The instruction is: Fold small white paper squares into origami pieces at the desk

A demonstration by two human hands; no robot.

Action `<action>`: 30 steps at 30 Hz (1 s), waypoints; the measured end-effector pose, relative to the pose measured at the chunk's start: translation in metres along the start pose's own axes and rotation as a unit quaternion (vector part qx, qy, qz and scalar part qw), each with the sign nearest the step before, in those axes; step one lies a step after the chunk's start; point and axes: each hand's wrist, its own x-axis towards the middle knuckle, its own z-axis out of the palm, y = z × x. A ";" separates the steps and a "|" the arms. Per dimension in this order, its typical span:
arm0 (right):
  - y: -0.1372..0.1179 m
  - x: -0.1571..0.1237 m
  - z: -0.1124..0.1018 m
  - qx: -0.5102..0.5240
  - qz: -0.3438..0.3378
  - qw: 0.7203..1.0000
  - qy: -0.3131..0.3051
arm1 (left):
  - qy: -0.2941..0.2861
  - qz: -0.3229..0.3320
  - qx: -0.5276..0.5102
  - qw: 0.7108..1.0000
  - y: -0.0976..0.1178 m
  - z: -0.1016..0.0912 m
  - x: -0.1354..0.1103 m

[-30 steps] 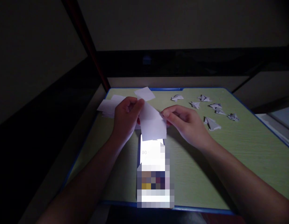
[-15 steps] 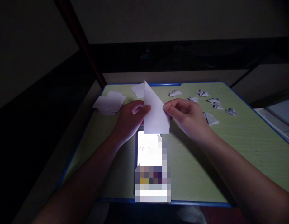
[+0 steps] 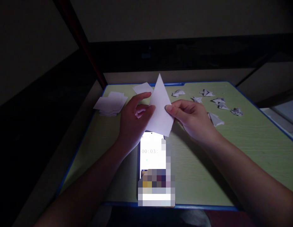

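Note:
A white paper sheet (image 3: pixel 161 110) is held upright over the green table (image 3: pixel 243 148), one corner pointing up. My right hand (image 3: pixel 191 118) pinches its right edge between thumb and fingers. My left hand (image 3: pixel 134 118) is at its left edge, thumb pressed on the paper and index finger stretched out behind it. A lit phone (image 3: pixel 153 157) showing a timer lies flat on the table just below the paper.
A small stack of white paper slips (image 3: pixel 110 103) lies at the table's far left, with a single slip (image 3: pixel 142 88) behind my left hand. Several folded paper pieces (image 3: pixel 214 119) are scattered at the far right. The table has a blue rim; the surroundings are dark.
The paper has been turned and raised, its corner now pointing higher. My left index finger has stretched out; the right hand keeps its pinch.

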 end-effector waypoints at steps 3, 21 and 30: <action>0.001 -0.001 0.001 0.027 0.003 1.000 -0.012 | 0.004 -0.007 -0.009 1.000 -0.002 0.000 -0.001; 0.000 -0.002 0.000 0.013 -0.003 1.000 -0.019 | -0.010 -0.015 0.013 1.000 -0.001 0.000 -0.001; -0.005 -0.004 0.005 0.022 -0.006 1.000 -0.019 | -0.021 -0.013 -0.006 1.000 -0.004 -0.001 0.002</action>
